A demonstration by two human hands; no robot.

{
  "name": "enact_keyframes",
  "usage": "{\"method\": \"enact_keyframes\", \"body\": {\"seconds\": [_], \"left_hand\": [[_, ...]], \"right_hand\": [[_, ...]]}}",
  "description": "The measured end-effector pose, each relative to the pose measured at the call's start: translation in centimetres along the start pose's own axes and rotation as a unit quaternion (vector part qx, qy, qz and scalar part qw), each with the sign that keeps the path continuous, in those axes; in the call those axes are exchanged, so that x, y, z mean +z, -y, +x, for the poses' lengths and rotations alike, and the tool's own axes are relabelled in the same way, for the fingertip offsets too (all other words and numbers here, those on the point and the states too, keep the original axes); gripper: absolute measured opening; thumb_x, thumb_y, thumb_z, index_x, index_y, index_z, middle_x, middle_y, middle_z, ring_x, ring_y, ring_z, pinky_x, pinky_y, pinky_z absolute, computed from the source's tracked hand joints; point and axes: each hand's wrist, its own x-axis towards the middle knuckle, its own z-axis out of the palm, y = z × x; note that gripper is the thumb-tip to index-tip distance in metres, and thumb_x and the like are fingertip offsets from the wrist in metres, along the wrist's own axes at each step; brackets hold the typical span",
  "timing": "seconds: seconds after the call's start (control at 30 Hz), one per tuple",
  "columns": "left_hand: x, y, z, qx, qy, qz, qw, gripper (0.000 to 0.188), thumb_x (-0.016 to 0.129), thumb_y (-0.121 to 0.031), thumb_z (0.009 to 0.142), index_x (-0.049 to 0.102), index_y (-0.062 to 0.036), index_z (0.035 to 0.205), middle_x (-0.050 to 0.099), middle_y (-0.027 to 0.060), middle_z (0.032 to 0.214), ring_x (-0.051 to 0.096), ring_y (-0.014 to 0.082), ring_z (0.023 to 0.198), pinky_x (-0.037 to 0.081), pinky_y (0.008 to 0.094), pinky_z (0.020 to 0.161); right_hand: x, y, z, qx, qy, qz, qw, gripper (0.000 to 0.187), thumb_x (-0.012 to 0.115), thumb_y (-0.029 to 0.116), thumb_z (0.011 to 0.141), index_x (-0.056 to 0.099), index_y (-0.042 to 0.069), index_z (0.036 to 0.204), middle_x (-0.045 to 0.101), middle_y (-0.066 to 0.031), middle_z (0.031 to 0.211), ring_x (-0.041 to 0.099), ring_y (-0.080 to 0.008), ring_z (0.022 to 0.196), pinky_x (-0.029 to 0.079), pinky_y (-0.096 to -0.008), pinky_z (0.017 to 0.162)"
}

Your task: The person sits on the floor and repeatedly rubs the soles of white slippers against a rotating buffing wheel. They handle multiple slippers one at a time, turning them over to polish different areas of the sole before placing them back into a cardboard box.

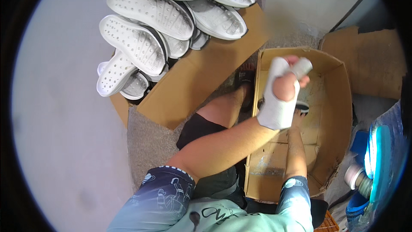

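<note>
My left hand (287,83), in a white wrap that covers palm and wrist, is raised over an open cardboard box (345,103). A white sleeve covers one digit. The bare fingers look curled inward, and what they hold, if anything, is hidden. Below it, my right hand (298,122) reaches into the box, partly hidden behind the left wrist. Its fingers are on a small curved black-and-white piece (302,106), mostly out of sight. To the left lies a pile of white clog-like shoes (133,43) with dotted insoles and black edges.
The shoes rest on a second cardboard carton (197,77) with a slanting flap. A brown cardboard sheet (365,60) leans at the far right. Rolls of tape (358,180) and a blue plastic item (377,167) are at right. An orange crate (328,223) shows at the bottom edge.
</note>
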Motion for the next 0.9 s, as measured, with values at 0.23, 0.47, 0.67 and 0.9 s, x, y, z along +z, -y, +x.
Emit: {"method": "enact_keyframes", "body": {"seconds": [0.23,0.47,0.67,0.9], "left_hand": [[-0.1,4.2,-2.1,-0.086,0.04,-0.081,0.992,0.024,0.055,-0.016,0.086,0.055,-0.0031,0.107,0.062,0.0082,0.093,0.058,0.0137,0.071,0.047,0.0282,0.068],[-2.1,5.6,-0.1,-0.161,0.072,-0.089,0.98,0.032,0.063,-0.017,0.086,0.054,-0.0013,0.113,0.064,0.0121,0.104,0.06,0.0217,0.082,0.049,0.0342,0.075],[-5.0,10.8,-1.2,-0.034,0.124,0.49,0.862,0.055,0.076,-0.043,0.084,0.055,0.0042,0.101,0.063,0.0163,0.093,0.061,0.03,0.083,0.05,0.0367,0.083],[-6.5,14.9,-7.8,-0.338,0.384,0.404,0.759,0.032,0.064,-0.012,0.088,0.061,0.0053,0.114,0.065,0.0157,0.103,0.065,0.0237,0.091,0.053,0.0323,0.08]], "right_hand": [[-1.3,3.8,-0.1,0.021,0.134,0.065,0.989,0.054,0.056,0.033,0.092,0.052,0.004,0.137,0.058,-0.0211,0.132,0.053,-0.0345,0.122,0.034,-0.0589,0.105],[-2.3,5.3,-1.7,0.02,0.166,0.148,0.975,0.06,0.06,0.04,0.089,0.052,0.004,0.137,0.058,-0.0235,0.132,0.057,-0.0347,0.121,0.043,-0.0506,0.1],[-10.3,2.8,-11.5,0.099,0.064,0.312,0.943,0.054,0.071,0.032,0.083,0.055,0.0,0.123,0.066,-0.026,0.115,0.064,-0.0418,0.105,0.051,-0.0492,0.09],[-23.7,2.1,-31.3,0.081,-0.157,0.539,0.824,0.053,0.077,0.017,0.078,0.057,0.002,0.125,0.066,-0.0175,0.112,0.067,-0.0341,0.1,0.052,-0.0408,0.091]]}}
